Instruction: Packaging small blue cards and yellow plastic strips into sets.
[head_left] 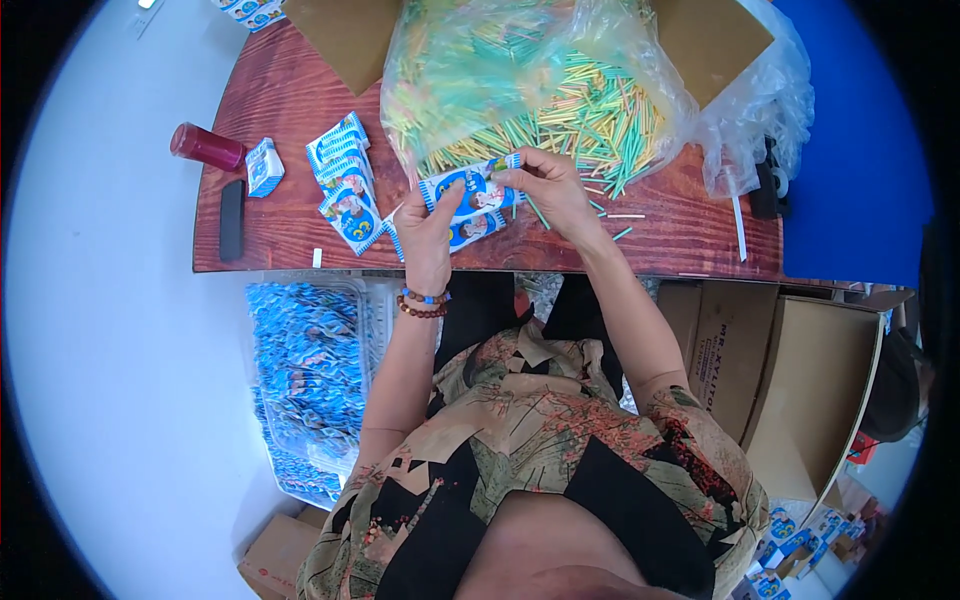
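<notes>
A small blue and white packet [478,196] is held over the near part of the table between both hands. My left hand [430,236] grips its left end, thumb lying across the front. At its right end my right hand [560,196] pinches the top corner; whether anything else is between those fingertips I cannot make out. Another blue and white packet [478,231] lies just beneath the held one. To the left, an overlapping row of similar packets [345,185] rests on the table. Beyond my hands, thin green, yellow and pink sticks [600,120] fill a large clear plastic bag [470,60].
On the red-brown wooden table [285,95] are a red cylinder [208,147], a small blue and white pack [264,168] and a dark bar [232,220]. A clear tub of blue packets [310,370] stands below left. Cardboard boxes [810,390] stand below right.
</notes>
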